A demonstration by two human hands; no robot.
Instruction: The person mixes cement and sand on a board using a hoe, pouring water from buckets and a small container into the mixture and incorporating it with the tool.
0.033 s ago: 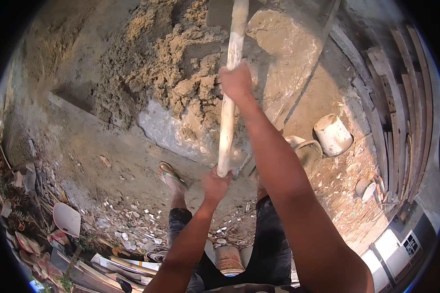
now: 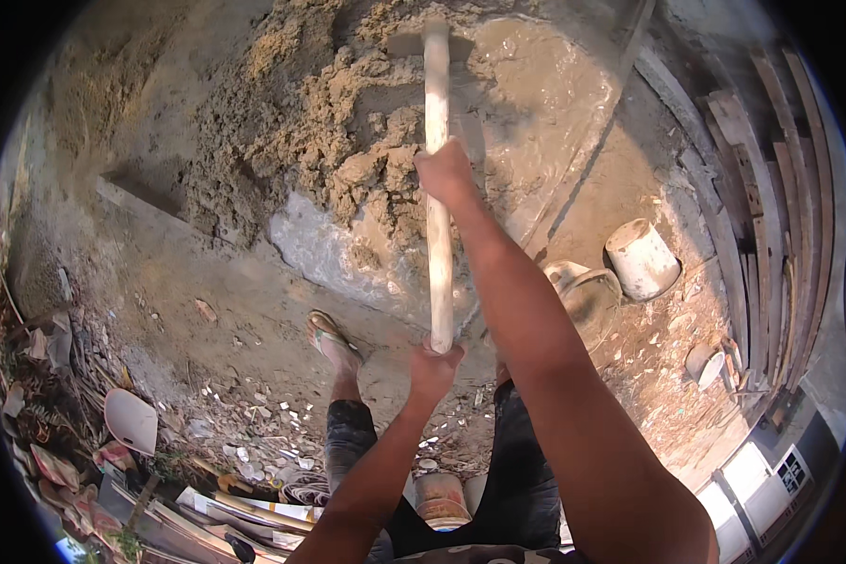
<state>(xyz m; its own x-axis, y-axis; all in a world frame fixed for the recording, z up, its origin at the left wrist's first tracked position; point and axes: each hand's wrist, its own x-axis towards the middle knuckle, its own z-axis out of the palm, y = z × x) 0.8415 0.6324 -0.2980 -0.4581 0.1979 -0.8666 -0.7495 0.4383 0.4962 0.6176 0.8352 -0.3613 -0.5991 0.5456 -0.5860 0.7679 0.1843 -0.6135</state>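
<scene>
Fingers of the left hand (image 2: 433,373) and right hand (image 2: 446,176) wrap the hoe's handle (image 2: 439,258), its blade (image 2: 405,44) between smooth wet slurry (image 2: 547,80), seemingly worked already, and a lumpy sandy heap (image 2: 334,108) that looks largely unmixed.

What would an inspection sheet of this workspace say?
Surface: rough ground, partly sunlit.
Job's things: a long-handled hoe, its blade at a crumbly brown heap; a pale, wet patch lies nearer.
Clutter: white bucket, scattered pale chips.
Hands: left hand grips the hoe's near end; right hand grips farther up.
Cables: unclear; a coil may be cord.
Surroundings: planks at right.
</scene>
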